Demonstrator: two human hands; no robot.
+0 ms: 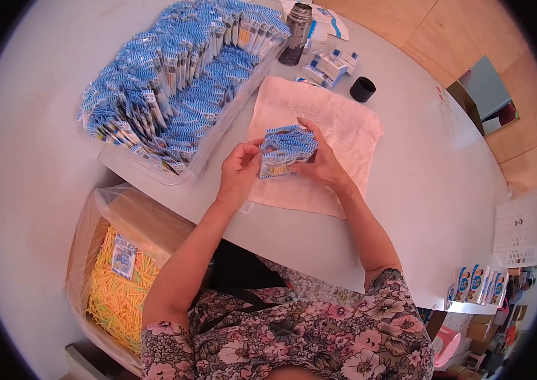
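Note:
Over the pink cloth [319, 107], a small bundle of blue-and-white striped clear packets [287, 142] is held between my two hands. My right hand [328, 163] wraps round the bundle's right side, thumb below and fingers at the top. At the left edge, my left hand [240, 174] has its fingers bent together against the packets; the fingertips are partly hidden. Yellowish contents show through the lowest packet. Just left of the cloth stands a clear plastic tub [202, 155] packed with rows of the same kind of packet.
A lined cardboard box [154, 218] of thin yellow and orange sticks [119, 304] stands lower left, one packet [124, 256] on top. Beyond the cloth are a metal flask [296, 35], its black cap [363, 89] and blue-white packs [328, 66]. More packs [477, 285] stand at the right table edge.

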